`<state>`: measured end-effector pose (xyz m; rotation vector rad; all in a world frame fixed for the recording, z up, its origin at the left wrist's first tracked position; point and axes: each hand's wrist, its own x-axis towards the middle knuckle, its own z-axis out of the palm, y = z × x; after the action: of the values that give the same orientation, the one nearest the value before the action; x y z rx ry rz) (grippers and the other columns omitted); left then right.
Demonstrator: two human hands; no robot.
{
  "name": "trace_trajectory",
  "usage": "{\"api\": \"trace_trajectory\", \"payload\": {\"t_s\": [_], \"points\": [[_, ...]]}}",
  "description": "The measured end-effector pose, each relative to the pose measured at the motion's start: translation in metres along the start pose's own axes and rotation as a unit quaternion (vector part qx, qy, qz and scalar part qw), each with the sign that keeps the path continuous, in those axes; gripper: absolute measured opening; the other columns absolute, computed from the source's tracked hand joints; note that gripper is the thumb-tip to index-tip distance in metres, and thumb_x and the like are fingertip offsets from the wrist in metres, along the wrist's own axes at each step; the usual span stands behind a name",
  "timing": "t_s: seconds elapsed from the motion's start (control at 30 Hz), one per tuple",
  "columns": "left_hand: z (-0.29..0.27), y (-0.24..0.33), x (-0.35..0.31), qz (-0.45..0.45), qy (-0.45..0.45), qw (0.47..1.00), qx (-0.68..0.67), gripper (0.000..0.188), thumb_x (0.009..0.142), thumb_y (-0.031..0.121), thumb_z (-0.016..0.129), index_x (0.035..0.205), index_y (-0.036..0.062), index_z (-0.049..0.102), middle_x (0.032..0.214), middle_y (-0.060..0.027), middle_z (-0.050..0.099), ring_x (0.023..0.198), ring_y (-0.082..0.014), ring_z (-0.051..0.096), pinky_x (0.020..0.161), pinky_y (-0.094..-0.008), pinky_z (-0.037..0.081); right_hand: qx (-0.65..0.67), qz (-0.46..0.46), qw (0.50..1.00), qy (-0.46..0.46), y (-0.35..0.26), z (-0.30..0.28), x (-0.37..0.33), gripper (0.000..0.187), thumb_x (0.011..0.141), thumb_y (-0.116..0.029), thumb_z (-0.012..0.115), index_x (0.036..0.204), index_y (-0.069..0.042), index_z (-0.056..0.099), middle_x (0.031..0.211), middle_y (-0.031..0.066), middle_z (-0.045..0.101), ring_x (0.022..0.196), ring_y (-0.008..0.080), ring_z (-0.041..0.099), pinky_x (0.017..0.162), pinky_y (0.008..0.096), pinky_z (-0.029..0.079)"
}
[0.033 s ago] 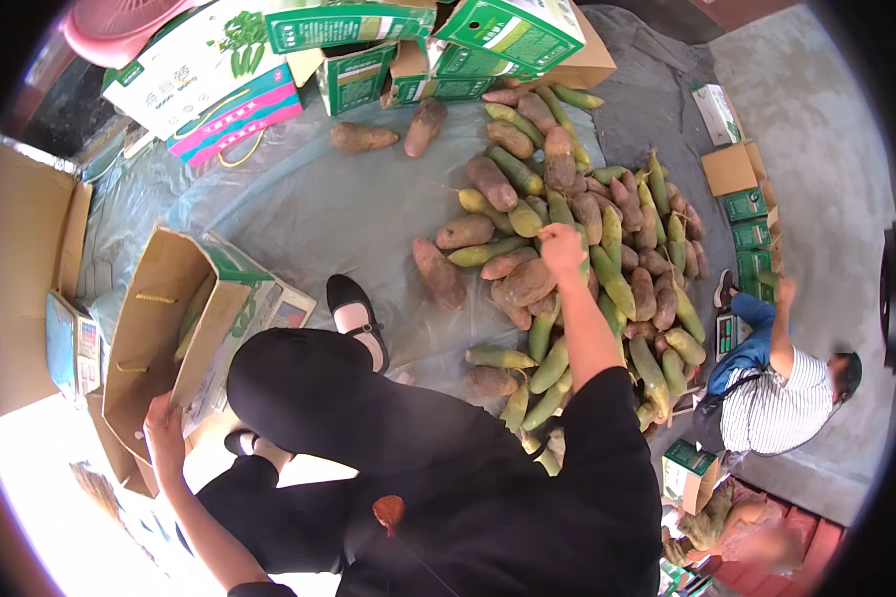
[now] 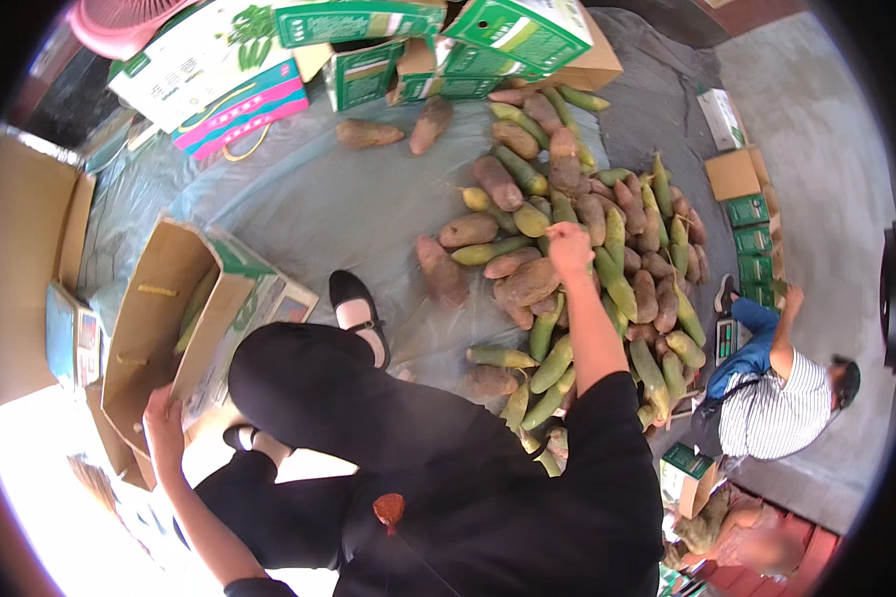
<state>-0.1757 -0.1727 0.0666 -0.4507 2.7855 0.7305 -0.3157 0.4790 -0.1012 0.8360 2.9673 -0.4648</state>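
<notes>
In the head view, the right hand (image 2: pixel 569 249) is reaching far into the pile of green and brown fruits (image 2: pixel 607 249) on the grey sheet (image 2: pixel 348 209), fingers curled onto one, grasp unclear. The left hand (image 2: pixel 164 423) is gripping the near edge of the open cardboard box (image 2: pixel 159 318) at left.

The heap of long fruits (image 2: pixel 587 259) was mixed green, yellow-green and reddish brown on a pale grey-blue plastic sheet (image 2: pixel 319 214). The open cardboard box (image 2: pixel 159 318) was tan inside, with green and white print outside. The folded cartons (image 2: pixel 518 35) were green and white, one flat carton (image 2: pixel 239 104) pink and blue. A nearby person's shirt (image 2: pixel 777 408) was white with thin dark stripes.
</notes>
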Motion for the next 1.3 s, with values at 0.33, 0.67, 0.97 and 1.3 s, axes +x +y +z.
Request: {"api": "trace_trajectory", "payload": {"t_s": [0.33,0.67,0.97,1.3], "points": [[0.007,-0.004,0.008,0.024,0.038,0.999,-0.028,0.027,0.076,0.002,0.055,0.102,0.0031,0.065,0.092,-0.0159,0.061,0.091,-0.0338,0.059,0.082,-0.0374,0.046,0.272,-0.096,0.955,-0.065,-0.038,-0.076,-0.011,0.013,0.091,-0.007,0.053,0.097,0.002,0.061,0.094,0.0040,0.058,0.088,0.0121,0.055,0.081,0.0248,0.041],[0.010,-0.016,-0.002,0.037,0.043,0.998,-0.013,0.027,0.076,0.001,0.058,0.102,0.0049,0.065,0.089,-0.0147,0.059,0.089,-0.0335,0.058,0.081,-0.0397,0.046,0.407,-0.336,0.839,-0.132,-0.246,-0.178,-0.092,0.013,0.091,-0.006,0.052,0.099,0.002,0.056,0.097,0.0018,0.053,0.088,0.0109,0.047,0.086,0.0239,0.036],[-0.005,-0.012,-0.013,0.003,0.018,0.998,0.068,0.028,0.078,0.006,0.058,0.105,0.0070,0.065,0.098,-0.0131,0.060,0.099,-0.0323,0.056,0.088,-0.0415,0.045,0.485,-0.429,0.687,-0.329,-0.424,-0.190,-0.151,0.023,0.090,-0.014,0.055,0.107,0.000,0.062,0.097,0.0029,0.063,0.096,0.0100,0.054,0.087,0.0236,0.038],[-0.011,-0.011,-0.010,0.063,0.029,0.997,0.029,0.028,0.078,0.007,0.058,0.105,0.0040,0.064,0.101,-0.0148,0.061,0.097,-0.0344,0.057,0.085,-0.0422,0.046,0.361,-0.529,0.715,-0.280,-0.488,-0.080,-0.222,0.016,0.078,-0.014,0.058,0.082,-0.003,0.069,0.077,0.0152,0.067,0.072,0.0287,0.065,0.066,0.0384,0.050]]}}
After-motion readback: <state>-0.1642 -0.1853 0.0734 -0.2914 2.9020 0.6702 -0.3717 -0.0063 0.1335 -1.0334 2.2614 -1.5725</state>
